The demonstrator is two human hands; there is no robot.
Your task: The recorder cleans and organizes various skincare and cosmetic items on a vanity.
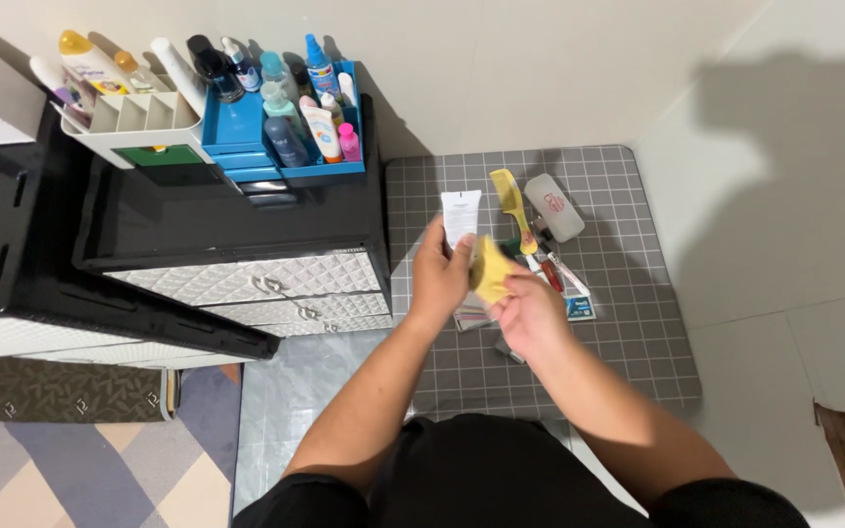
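Note:
My left hand (439,276) holds a white squeeze tube (461,215) upright above a grey checked mat (628,323). My right hand (530,311) grips a yellow cloth (490,269) and presses it against the lower part of the tube. Just right of the hands, a yellow comb (511,198), a grey oval case (554,206) and several small tubes and packets (564,279) lie on the mat.
A black-topped drawer cabinet (237,264) stands to the left. On it sit a blue organiser (246,132) and a white organiser (139,122), both full of bottles. A patterned rug (70,460) lies at lower left. Walls close the back and right.

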